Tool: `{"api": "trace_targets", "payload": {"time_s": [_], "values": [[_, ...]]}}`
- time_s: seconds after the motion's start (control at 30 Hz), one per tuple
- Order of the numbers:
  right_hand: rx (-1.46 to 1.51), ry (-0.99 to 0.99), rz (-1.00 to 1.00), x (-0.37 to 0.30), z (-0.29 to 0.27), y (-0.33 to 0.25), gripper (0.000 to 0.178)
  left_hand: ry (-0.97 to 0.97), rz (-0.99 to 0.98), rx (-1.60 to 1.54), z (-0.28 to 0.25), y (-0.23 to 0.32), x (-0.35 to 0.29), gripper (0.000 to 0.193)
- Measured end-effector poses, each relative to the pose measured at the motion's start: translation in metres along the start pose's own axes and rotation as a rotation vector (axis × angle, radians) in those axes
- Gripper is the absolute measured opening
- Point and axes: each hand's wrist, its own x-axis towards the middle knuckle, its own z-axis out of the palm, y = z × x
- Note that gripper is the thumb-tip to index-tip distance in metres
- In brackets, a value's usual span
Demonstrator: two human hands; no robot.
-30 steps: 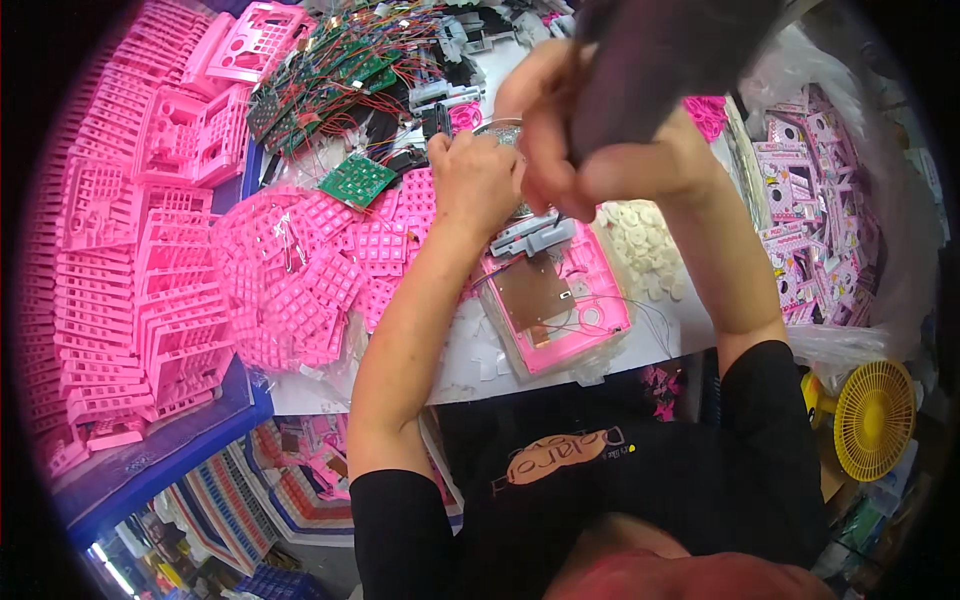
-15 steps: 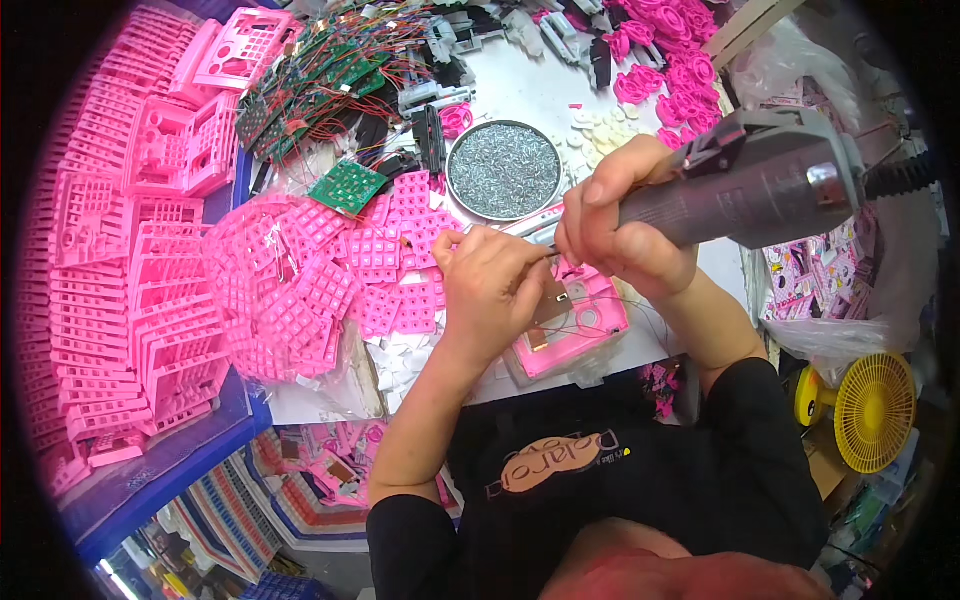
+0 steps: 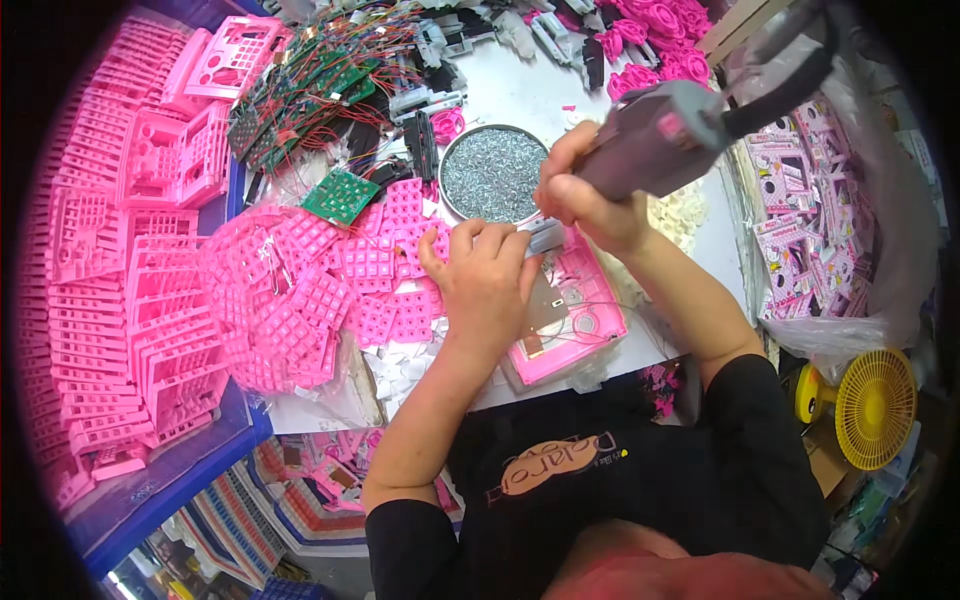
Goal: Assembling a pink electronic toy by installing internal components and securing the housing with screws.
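Observation:
My right hand (image 3: 595, 200) is wrapped round a dark grey electric screwdriver (image 3: 655, 140), which is tilted with its cable end up to the right. Its tip is hidden behind my fingers. Below it, my left hand (image 3: 480, 285) bends its fingers against a grey plastic piece (image 3: 543, 238) at the far edge of an open pink plastic housing (image 3: 570, 350). My left thumb is mostly hidden. Inside the housing lie a brown board (image 3: 545, 305) and thin wires. Just beyond my hands stands a round tray (image 3: 446, 195) full of small screws.
Pink keypads (image 3: 390, 260) and a green circuit board (image 3: 341, 195) lie left. Wired circuit boards (image 3: 300, 110) heap up behind them. Stacked pink housings (image 3: 170, 300) fill the far left. At right are a bag of printed cards (image 3: 815, 220) and a yellow fan (image 3: 875, 408).
The screwdriver has swung more upright and moved left, its cable end rising. My left fingers have shifted from a pinch near its tip to the grey piece, which now shows more.

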Motion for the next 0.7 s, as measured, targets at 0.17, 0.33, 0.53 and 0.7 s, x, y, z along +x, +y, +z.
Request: {"api": "trace_targets", "payload": {"time_s": [0.17, 0.33, 0.53, 0.7], "values": [[-0.036, -0.021, 0.047, -0.005, 0.002, 0.000, 0.023, -0.030, 0.002, -0.072, -0.001, 0.005, 0.009, 0.021], [0.147, -0.408, 0.298, 0.022, -0.019, 0.001, 0.036, -0.250, 0.050, -0.151, -0.004, -0.009, 0.022, 0.030], [-0.766, -0.038, 0.244, 0.047, -0.169, -0.012, 0.041, 0.155, 0.244, -0.357, -0.078, 0.003, -0.020, 0.033], [-1.457, -0.291, 0.286, 0.023, -0.240, -0.011, 0.030, -0.212, -0.179, -0.112, -0.223, -0.019, -0.120, 0.033]]}}
